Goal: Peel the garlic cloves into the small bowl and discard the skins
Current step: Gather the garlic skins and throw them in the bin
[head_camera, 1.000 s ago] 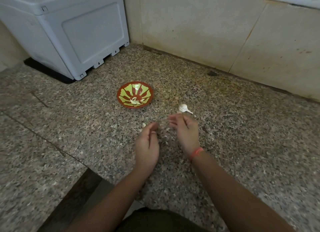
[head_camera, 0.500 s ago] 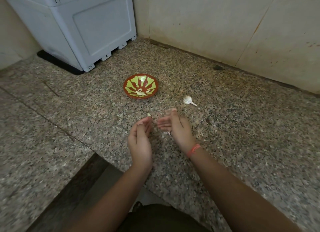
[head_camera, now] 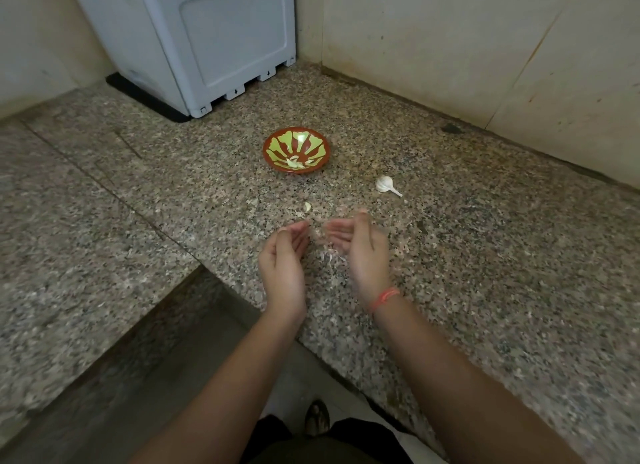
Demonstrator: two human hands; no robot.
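Underneath everything, speckled granite counter (head_camera: 485,290). At the back left, standing on it, grey plastic box (head_camera: 194,37), contents hidden. Nearer, above the counter's front edge, left hand (head_camera: 282,259) and right hand (head_camera: 360,252), palms facing, close but apart, fingers loosely curved, gripping nothing as far as visible. Beyond them, well clear, small bowl (head_camera: 277,143) in red and green, upright, holding a few pale peeled cloves (head_camera: 294,162) near its front wall. Right of the bowl, on the stone, garlic head (head_camera: 386,185), untouched. Just beyond the left fingertips, one loose clove (head_camera: 307,206); resting or in the air, impossible to tell. Between the palms, wisps of skin (head_camera: 330,257). Seemingly mid-peeling, between cloves. Next, probably: get that loose clove into the bowl, then pinch another off the head with a fine fingertip grip; skins not yet discarded
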